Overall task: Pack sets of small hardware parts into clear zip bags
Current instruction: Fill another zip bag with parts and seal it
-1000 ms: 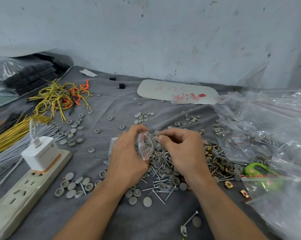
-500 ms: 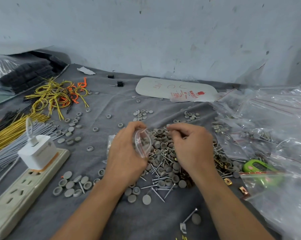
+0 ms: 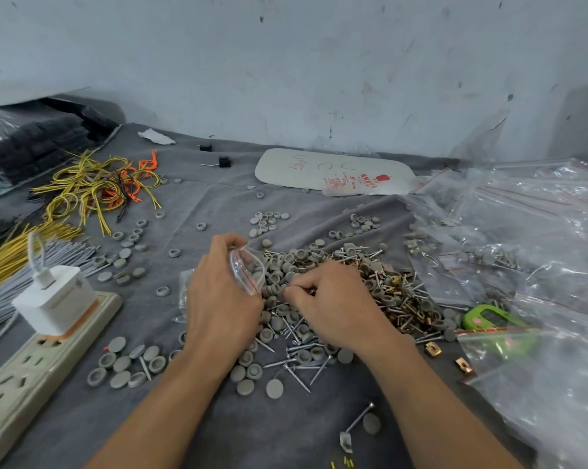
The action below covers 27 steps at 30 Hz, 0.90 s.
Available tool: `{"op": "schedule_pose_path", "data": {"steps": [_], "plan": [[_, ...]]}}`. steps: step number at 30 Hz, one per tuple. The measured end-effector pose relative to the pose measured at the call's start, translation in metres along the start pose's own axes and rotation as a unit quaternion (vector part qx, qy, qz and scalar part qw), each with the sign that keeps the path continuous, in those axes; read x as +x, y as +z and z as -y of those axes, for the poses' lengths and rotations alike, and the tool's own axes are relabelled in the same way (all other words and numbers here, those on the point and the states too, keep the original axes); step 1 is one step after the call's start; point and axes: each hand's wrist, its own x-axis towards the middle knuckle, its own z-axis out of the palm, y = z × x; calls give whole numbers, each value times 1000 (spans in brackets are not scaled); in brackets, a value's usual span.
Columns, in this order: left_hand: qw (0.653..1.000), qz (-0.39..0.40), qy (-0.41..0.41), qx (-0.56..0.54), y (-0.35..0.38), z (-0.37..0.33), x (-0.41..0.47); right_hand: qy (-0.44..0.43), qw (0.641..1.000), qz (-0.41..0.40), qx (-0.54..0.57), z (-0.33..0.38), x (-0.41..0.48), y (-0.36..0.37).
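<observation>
Grey cloth covers the tabletop. At your far left a cream power strip lies with a white charger plugged into it. Behind it is a tangle of yellow wires. Just right of the strip, a small cluster of loose grey caps lies flat on the cloth.

Your left grip pinches the clear zip bag by its red-lined mouth, which gapes toward the right. The bag is raised at the left edge of the heap of caps, screws and brass clips, and a few grey caps show through its film.

Your right grip is down on the heap beside the bag's mouth, fingers curled tight. You cannot tell whether they have a part pinched.

Further right lies a green gadget, partly under a spread of clear bags.
</observation>
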Motion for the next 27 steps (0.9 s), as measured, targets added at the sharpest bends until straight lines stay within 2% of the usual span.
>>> {"op": "schedule_pose_path", "data": {"steps": [2,3,6,9,12,15,18,23,27], "plan": [[1000,-1,4,4,0,0,0,37,994,-10,105,-1,-1,-4],[1000,-1,4,4,0,-1,0,55,991,-31,116,-2,-1,-6],[1000,2,-4,2,0,0,0,70,994,-71,48,-9,1,-6],[1000,5,0,10,0,-1,0,49,996,-73,26,-5,1,-1],[1000,5,6,12,0,-1,0,9,998,-45,-39,5,3,4],[1000,10,17,7,1,-1,-1,5,991,15,-131,11,4,4],[1000,14,22,15,2,-1,-1,9,988,42,-146,17,3,4],[999,20,28,17,1,-1,-1,10,991,-4,-136,21,1,8],[999,25,34,26,1,-2,-1,14,992,-102,-73,15,0,10]]}}
